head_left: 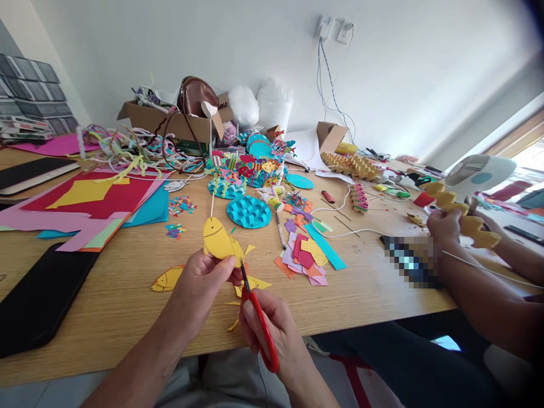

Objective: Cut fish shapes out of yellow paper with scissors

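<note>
Left hand [199, 280] fingers are pinching the yellow paper fish [219, 241]; right hand [272, 326] is gripping red scissors [259, 320], blades pointing up at the fish's lower edge.

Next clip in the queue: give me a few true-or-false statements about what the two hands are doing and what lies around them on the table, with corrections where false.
1. The left hand holds a yellow paper fish. True.
2. The right hand holds blue-handled scissors. False: the scissors have red handles.
3. The scissors' blades point at the lower edge of the paper fish. True.
4. A second yellow fish lies on the table to the right of the hands. False: it lies to their left.
5. A co-worker's hand on the right holds a yellow wavy-edged piece. True.
6. The round blue paper disc sits in the cardboard box. False: it lies on the table, beyond the paper fish.
</note>
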`<state>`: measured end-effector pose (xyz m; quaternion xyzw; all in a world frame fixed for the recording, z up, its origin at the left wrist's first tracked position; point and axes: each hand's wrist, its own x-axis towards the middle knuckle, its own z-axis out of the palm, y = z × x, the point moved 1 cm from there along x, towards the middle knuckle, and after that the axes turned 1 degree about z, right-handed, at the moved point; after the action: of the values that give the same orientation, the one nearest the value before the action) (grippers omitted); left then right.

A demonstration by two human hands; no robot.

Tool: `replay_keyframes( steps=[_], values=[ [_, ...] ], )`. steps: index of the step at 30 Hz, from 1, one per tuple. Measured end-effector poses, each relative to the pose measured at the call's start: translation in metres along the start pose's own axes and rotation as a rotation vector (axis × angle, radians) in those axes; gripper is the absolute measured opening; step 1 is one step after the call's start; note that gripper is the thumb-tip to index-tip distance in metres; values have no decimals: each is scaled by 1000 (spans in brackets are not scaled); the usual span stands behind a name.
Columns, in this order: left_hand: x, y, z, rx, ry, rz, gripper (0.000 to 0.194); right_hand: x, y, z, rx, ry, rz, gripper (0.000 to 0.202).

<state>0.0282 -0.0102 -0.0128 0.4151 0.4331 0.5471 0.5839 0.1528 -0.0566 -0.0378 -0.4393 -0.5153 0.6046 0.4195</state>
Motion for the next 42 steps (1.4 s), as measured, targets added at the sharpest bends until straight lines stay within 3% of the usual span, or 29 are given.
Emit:
replay_keyframes(
  steps=[17, 42],
  values=[
    [-3, 13, 2, 21, -25, -109, 7, -5, 1, -5, -32, -40, 23, 54],
    [5, 18, -13, 84, -309, -186, 9, -9, -4, -13, -215, -44, 47, 39]
  ],
)
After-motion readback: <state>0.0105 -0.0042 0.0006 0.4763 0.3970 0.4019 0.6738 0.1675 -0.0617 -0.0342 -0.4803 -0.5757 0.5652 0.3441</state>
